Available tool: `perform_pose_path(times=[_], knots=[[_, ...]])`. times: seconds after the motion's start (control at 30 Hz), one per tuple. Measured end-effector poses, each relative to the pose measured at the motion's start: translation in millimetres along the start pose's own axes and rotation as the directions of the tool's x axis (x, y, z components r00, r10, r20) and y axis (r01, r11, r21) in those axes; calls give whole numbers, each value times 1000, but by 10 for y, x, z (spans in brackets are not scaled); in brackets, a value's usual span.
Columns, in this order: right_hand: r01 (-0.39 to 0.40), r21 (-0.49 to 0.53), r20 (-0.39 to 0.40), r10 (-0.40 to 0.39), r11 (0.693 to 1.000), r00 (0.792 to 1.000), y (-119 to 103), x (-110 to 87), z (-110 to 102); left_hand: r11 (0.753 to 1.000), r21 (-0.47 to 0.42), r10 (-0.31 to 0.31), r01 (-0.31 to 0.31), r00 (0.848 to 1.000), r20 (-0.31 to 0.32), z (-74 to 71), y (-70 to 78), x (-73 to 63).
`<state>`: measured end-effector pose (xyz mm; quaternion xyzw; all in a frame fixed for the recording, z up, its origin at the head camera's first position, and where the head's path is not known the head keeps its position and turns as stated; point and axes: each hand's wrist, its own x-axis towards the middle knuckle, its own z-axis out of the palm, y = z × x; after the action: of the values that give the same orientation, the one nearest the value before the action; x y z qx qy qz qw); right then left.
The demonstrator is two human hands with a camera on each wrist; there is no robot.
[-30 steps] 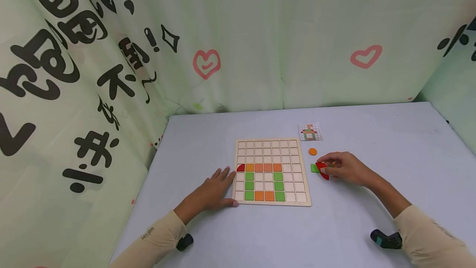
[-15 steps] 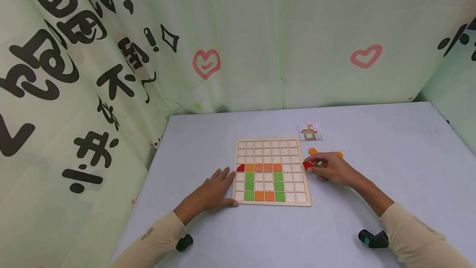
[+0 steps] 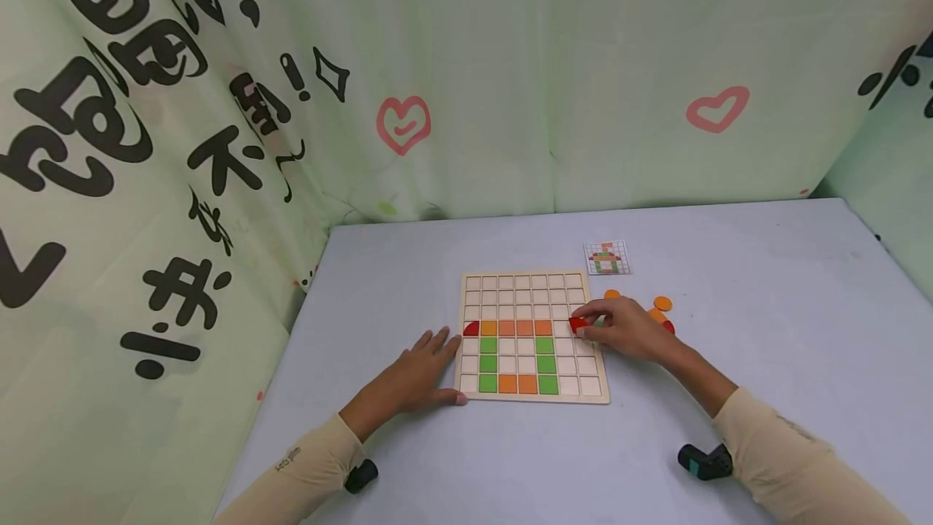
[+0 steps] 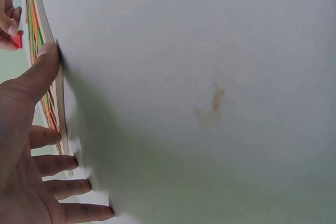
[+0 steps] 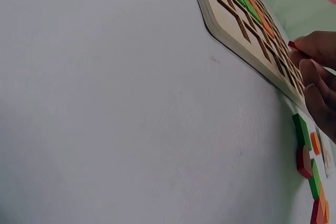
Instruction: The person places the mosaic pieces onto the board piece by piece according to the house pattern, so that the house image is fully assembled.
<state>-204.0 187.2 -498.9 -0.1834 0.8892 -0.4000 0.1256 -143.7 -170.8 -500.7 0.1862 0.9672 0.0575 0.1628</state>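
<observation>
Red piece (image 3: 578, 324), one: pinched at the right hand's (image 3: 619, 327) fingertips, over the right columns of the gridded board (image 3: 524, 297), right of frame centre. It had come leftward from the loose pieces (image 3: 662, 303); a carry nearly done, I judged, the piece apparently unseated. Left hand (image 3: 423, 371), one: fingers straight, touching the board's left edge. Printed card (image 3: 608, 258), one: beyond the board, upper right.

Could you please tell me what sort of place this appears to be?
Probably a curtained tabletop workspace: printed pale green curtains hang behind and beside a white table, which bears a grid board holding coloured tiles.
</observation>
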Motion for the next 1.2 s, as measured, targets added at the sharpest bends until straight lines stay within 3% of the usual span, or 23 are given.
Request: perform_pose_path(times=[0.33,0.7,1.2], knots=[[-43,-68,3,43,997,999,-94,118,177,1000,2,1,-1,1000,-7,-7,1,-8],[-27,-205,-68,13,978,998,-149,138,269,1000,2,-1,1,1000,-7,-12,11,-19],[-49,-241,-52,37,969,998,-215,178,257,1000,8,3,-3,1000,-13,-18,15,-28]])
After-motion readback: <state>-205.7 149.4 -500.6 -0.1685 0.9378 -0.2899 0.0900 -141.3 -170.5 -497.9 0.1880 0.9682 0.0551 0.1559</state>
